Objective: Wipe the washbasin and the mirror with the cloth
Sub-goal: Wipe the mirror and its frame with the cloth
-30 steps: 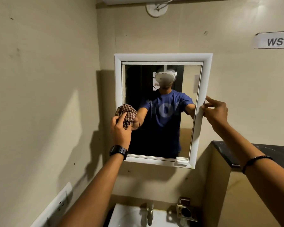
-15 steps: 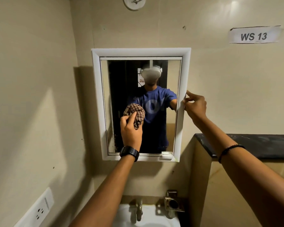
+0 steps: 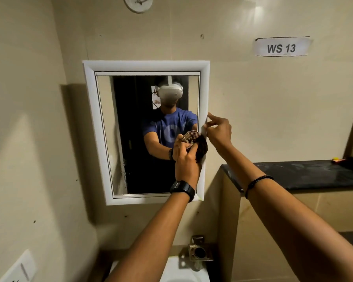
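A white-framed mirror [image 3: 94, 127] hangs on the beige wall. My left hand [image 3: 186, 159], with a black watch on the wrist, grips a bunched checked cloth [image 3: 198, 142] and presses it on the glass at the mirror's right edge. My right hand [image 3: 219, 132] pinches the right side of the frame just above the cloth, forefinger pointing up. A small part of the white washbasin [image 3: 183, 271] shows at the bottom, mostly hidden by my left forearm.
A black counter [image 3: 306, 174] on a beige cabinet stands to the right, with small objects at its far end. A metal fitting [image 3: 200, 252] sits on the wall above the basin. A white socket plate [image 3: 21, 268] is at lower left, a "WS 13" label [image 3: 281, 47] at upper right.
My left hand has swept the cloth across the glass from the left side to the right edge. My right hand has stayed on the frame. The view has shifted slightly.
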